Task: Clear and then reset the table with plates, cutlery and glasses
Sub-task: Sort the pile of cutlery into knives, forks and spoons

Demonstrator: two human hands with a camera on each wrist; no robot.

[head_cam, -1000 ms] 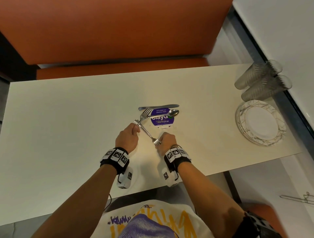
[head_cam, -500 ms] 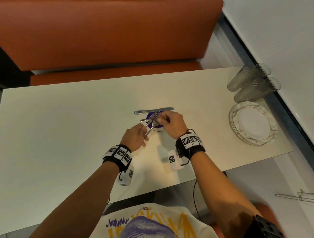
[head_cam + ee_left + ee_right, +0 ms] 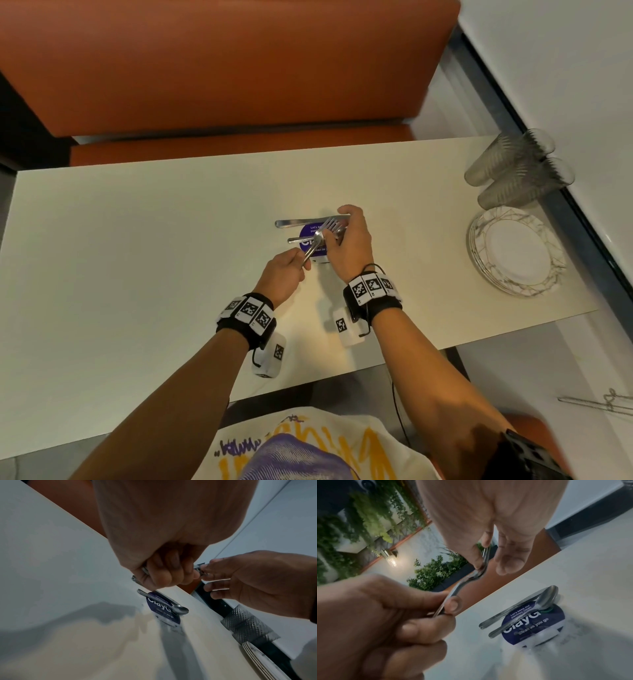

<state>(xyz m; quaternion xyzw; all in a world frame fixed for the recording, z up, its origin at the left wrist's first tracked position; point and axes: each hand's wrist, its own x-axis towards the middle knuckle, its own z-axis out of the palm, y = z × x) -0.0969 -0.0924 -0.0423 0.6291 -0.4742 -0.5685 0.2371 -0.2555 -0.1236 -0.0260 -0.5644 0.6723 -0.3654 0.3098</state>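
Two metal forks point(image 3: 320, 236) are held together above the table, over a purple round sticker point(image 3: 308, 244). My left hand point(image 3: 302, 263) grips their handles point(image 3: 443, 607) in a fist. My right hand point(image 3: 337, 233) pinches the fork heads point(image 3: 483, 562) between thumb and forefinger, the other fingers point(image 3: 221, 595) spread loose. A knife point(image 3: 296, 222) lies flat just beyond the sticker. A spoon point(image 3: 546, 599) rests across the sticker point(image 3: 534, 627), next to the knife point(image 3: 503, 613).
At the right end of the cream table point(image 3: 137, 274), a stack of marbled plates point(image 3: 517, 253) sits beside two stacks of textured glasses point(image 3: 513, 171) lying on their sides. An orange bench point(image 3: 222, 68) runs along the far side.
My right hand has moved from the near fork tip up to the fork heads. The two crossed forks now lie together in my left hand, raised over the sticker.
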